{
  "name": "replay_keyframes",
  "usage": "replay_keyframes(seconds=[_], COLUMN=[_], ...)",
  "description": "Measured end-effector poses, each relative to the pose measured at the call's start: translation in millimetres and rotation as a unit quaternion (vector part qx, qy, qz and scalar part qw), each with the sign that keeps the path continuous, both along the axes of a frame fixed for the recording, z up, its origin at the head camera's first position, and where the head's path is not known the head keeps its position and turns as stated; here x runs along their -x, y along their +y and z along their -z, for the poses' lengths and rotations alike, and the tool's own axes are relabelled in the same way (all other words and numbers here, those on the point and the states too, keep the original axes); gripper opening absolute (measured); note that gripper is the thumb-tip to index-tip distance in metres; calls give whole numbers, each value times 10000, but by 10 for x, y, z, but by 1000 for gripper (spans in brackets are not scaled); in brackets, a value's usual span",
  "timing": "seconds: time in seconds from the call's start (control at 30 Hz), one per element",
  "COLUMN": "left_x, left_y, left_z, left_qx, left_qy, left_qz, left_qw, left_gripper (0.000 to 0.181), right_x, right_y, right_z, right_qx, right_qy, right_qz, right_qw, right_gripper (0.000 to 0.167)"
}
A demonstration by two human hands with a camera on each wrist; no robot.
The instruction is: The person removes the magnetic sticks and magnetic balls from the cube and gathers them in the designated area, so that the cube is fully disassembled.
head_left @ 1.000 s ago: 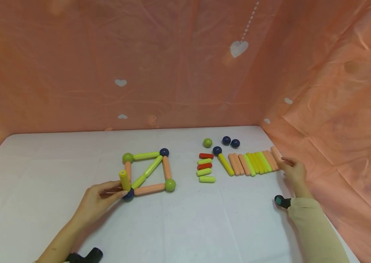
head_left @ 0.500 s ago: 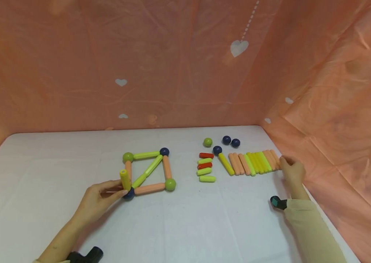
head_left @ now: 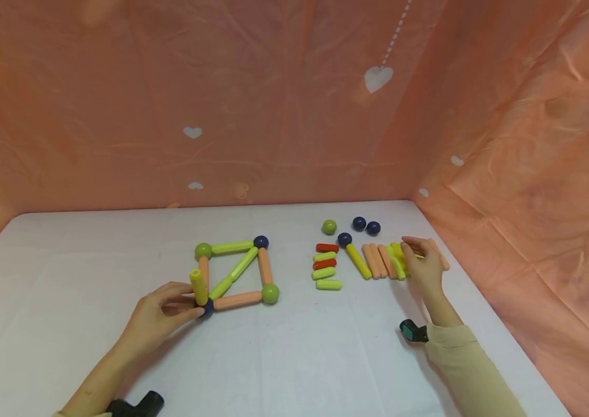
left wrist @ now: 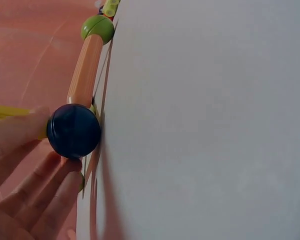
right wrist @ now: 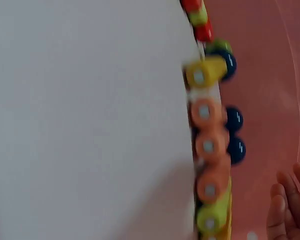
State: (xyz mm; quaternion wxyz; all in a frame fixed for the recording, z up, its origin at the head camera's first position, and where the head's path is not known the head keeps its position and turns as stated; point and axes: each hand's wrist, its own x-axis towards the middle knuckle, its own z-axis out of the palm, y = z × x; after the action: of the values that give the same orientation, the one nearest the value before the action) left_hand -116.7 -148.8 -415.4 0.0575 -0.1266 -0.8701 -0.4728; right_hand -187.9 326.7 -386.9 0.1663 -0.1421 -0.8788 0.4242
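Note:
A flat frame of magnetic rods and balls lies on the left, with a diagonal of lime rods (head_left: 242, 263) across it. At its near-left corner my left hand (head_left: 152, 319) holds the navy ball (left wrist: 74, 131) between thumb and fingers. From that ball a yellow rod (head_left: 198, 286) stands up, the thumb lying against its base in the left wrist view. My right hand (head_left: 423, 272) hovers over the row of loose rods, its fingers loosely bent near the yellow rods (head_left: 398, 250) and hiding several. Nothing shows in the right fingers (right wrist: 277, 215).
Left of the right hand lie peach rods (head_left: 377, 260) and a yellow rod (head_left: 359, 260) joined to a navy ball (head_left: 344, 239). Short red and lime rods (head_left: 325, 263) form a column. Loose balls (head_left: 329, 226) sit behind. Orange cloth (head_left: 294, 116) hangs around the white table (head_left: 294, 359).
My right hand has moved left from the peach rods at the right end to above the yellow and lime rods. The left hand keeps its place at the navy ball.

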Motion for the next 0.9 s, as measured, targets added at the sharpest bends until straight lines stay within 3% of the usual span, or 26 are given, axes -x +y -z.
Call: replay_keyframes(seconds=[0.17, 0.43, 0.7, 0.9], left_x=[14, 6, 12, 15], left_y=[-6, -12, -54, -95], left_z=[8, 4, 29, 87], left_qx=[127, 159, 45, -252], left_qy=[-320, -467, -943, -1482], left_qz=[10, 134, 127, 98], left_qw=[9994, 9987, 9955, 9886], left_gripper=[29, 37, 41, 46], right_x=[-23, -32, -49, -72], right_y=[-270, -682, -1209, -1603], right_z=[16, 50, 76, 56], right_qx=[78, 336, 572, 892], right_qy=[3, 200, 339, 363], right_qz=[-788, -1606, -2446, -3003], right_qw=[9969, 9862, 9673, 9490], right_gripper=[32, 26, 23, 22])
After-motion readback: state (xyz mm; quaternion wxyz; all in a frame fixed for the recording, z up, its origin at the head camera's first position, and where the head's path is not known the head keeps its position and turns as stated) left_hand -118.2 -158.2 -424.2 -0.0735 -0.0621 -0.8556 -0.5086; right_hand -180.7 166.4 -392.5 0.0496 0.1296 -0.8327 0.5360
